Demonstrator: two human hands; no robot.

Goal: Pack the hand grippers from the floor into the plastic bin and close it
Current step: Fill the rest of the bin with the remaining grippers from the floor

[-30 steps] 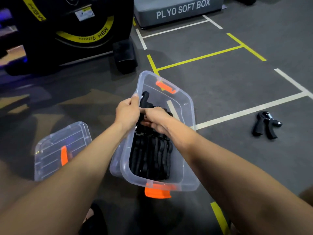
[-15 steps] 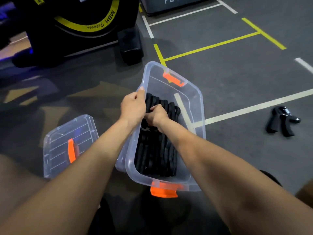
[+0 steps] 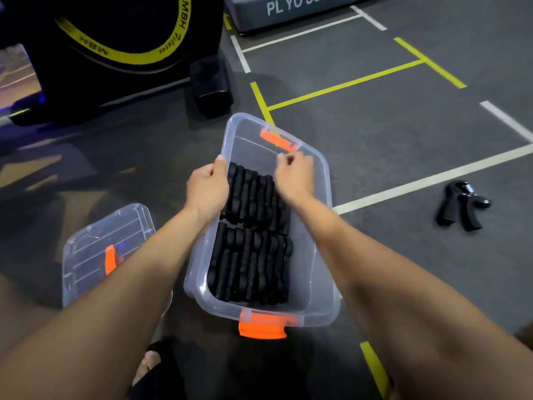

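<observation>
A clear plastic bin (image 3: 320, 243) with orange latches stands on the floor in front of me, tilted slightly. Several black hand grippers (image 3: 251, 249) lie packed side by side in two rows inside it. My left hand (image 3: 207, 189) grips the bin's left rim. My right hand (image 3: 294, 174) hovers over the far row, fingers loosely curled, holding nothing. One more black hand gripper (image 3: 461, 204) lies on the floor to the right. The clear lid (image 3: 98, 249) with an orange latch lies on the floor to the left.
A black weight plate with yellow lettering (image 3: 121, 33) and a black block (image 3: 212, 82) stand behind the bin. A grey plyo soft box (image 3: 288, 10) sits at the back. White and yellow lines mark the grey floor. My foot (image 3: 150, 362) shows at the bottom.
My right hand pushed a hand gripper down into the far row, let go and lifted up toward the far latch. My left hand stayed on the bin's left rim.
</observation>
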